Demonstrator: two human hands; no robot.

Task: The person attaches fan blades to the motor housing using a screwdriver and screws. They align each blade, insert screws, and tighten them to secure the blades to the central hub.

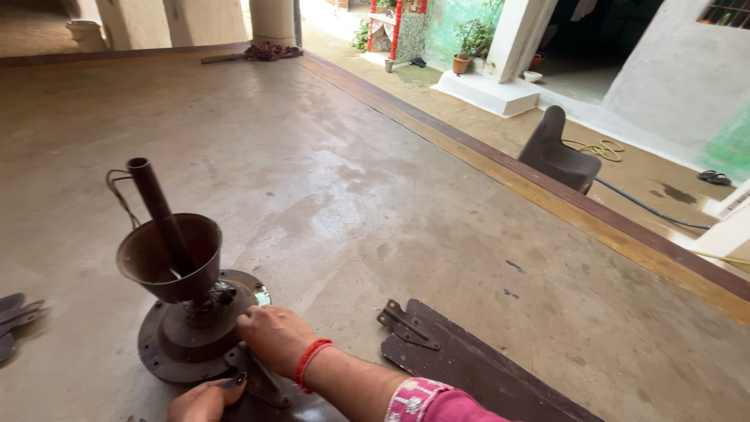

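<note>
A rusty brown ceiling fan motor (176, 336) lies on the concrete floor. Its down rod (156, 207) tilts up to the left through a cup-shaped canopy (141, 258). My right hand (273, 336), with a red thread on the wrist and a pink sleeve, rests knuckles-up on the motor's right edge. Its fingers are curled there, and whatever is under them is hidden. At the bottom edge my left hand (205, 400) grips a dark fan blade (301, 408), thumb on the blade's metal bracket (262, 381), which meets the motor.
A loose fan blade (476, 371) with its bracket (406, 324) lies to the right of my arm. More blade ends (16, 316) show at the left edge. A dark plastic chair (558, 152), a blue hose (641, 205) and a potted plant (462, 62) stand beyond the floor's raised brown border (500, 168).
</note>
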